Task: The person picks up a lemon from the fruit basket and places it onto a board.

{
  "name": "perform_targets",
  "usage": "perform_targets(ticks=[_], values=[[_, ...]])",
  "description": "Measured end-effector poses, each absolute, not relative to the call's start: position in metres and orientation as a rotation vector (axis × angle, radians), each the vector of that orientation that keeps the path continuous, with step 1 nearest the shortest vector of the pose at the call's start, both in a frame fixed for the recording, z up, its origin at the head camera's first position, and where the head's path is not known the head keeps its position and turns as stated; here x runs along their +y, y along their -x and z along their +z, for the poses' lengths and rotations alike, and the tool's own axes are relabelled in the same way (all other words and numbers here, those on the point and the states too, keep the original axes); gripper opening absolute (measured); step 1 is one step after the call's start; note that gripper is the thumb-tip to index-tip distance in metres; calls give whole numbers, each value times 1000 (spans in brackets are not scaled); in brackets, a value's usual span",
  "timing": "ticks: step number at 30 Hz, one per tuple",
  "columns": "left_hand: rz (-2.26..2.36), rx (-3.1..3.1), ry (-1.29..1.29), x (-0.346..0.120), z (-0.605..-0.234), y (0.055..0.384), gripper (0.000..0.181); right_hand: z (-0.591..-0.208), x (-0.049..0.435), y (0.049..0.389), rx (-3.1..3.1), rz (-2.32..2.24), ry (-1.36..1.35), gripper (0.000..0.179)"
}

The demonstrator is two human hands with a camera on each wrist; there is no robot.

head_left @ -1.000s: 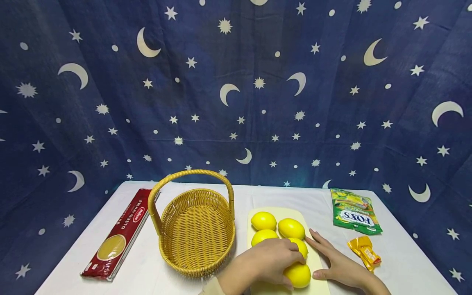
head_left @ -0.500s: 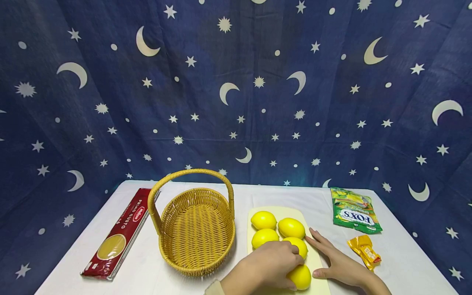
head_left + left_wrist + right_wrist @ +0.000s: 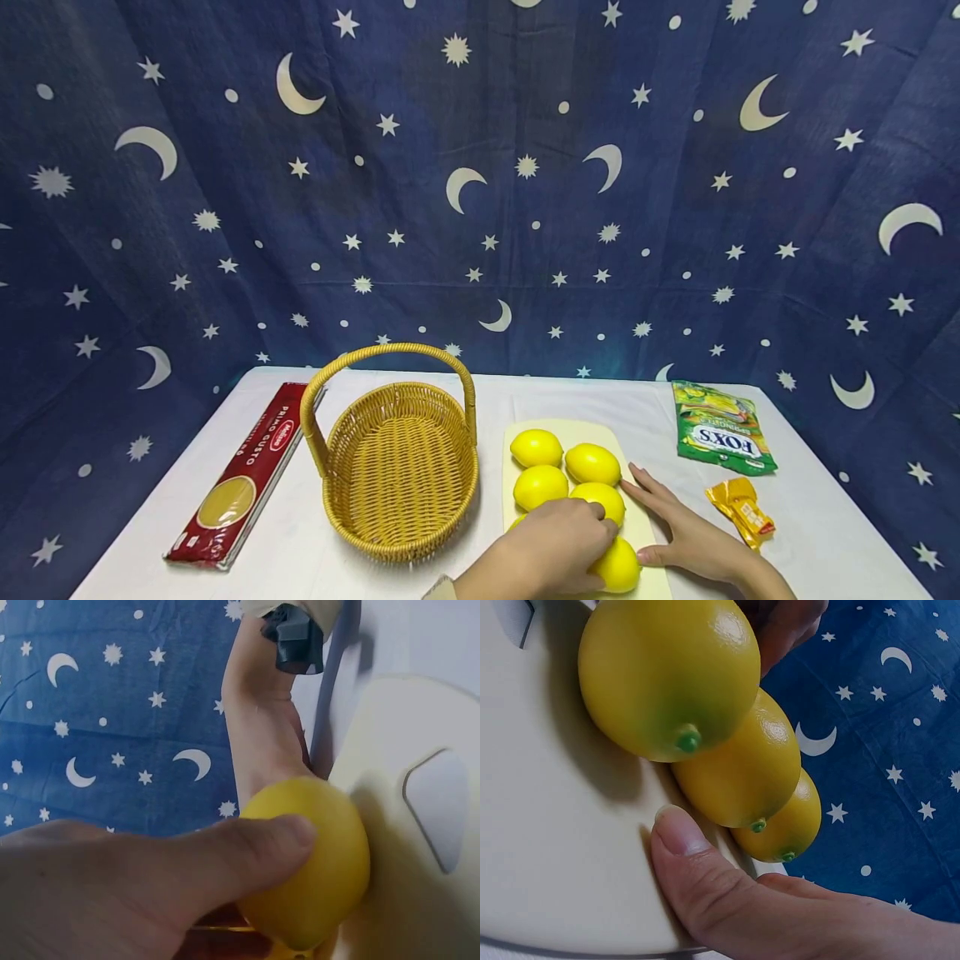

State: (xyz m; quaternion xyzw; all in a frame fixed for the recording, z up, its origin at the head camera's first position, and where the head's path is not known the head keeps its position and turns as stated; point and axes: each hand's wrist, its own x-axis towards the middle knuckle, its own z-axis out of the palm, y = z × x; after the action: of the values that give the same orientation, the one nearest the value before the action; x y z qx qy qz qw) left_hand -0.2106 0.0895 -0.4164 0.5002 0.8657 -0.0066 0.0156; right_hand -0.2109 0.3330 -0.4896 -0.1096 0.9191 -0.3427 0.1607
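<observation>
A cream cutting board (image 3: 652, 575) bears several yellow lemons in two columns. My left hand (image 3: 551, 542) grips the nearest lemon (image 3: 619, 567) of the right column; in the left wrist view its thumb (image 3: 262, 844) presses on that lemon (image 3: 330, 862), with the other fingers mostly hidden. Just beyond lies another lemon (image 3: 600, 502), close to the left fingers. A left-column lemon (image 3: 517, 522) is mostly covered by the left hand. My right hand (image 3: 686, 533) rests along the board's right edge, fingers spread; in the right wrist view its thumb (image 3: 697, 870) touches the board.
Left of the board stands a wicker basket (image 3: 401, 542) with a tall arched handle. A red spaghetti packet (image 3: 243, 475) lies farther left. On the right lie a green Fox's sweets bag (image 3: 723, 429) and an orange wrapper packet (image 3: 742, 510). A starry blue cloth (image 3: 480, 208) hangs behind.
The left hand has shifted slightly right, and the nearest lemon has moved right with it. More of the left-column lemons shows now. The right hand has stayed in place.
</observation>
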Motion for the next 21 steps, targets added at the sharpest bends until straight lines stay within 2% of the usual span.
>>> perform_targets(ticks=[13, 21], values=[[-71, 2827, -1529, 95, -414, 200, 37, -487, 333, 211, 2607, -986, 275, 91], [-46, 2833, -1512, 94, -413, 198, 32, -488, 333, 212, 2602, -994, 268, 88]])
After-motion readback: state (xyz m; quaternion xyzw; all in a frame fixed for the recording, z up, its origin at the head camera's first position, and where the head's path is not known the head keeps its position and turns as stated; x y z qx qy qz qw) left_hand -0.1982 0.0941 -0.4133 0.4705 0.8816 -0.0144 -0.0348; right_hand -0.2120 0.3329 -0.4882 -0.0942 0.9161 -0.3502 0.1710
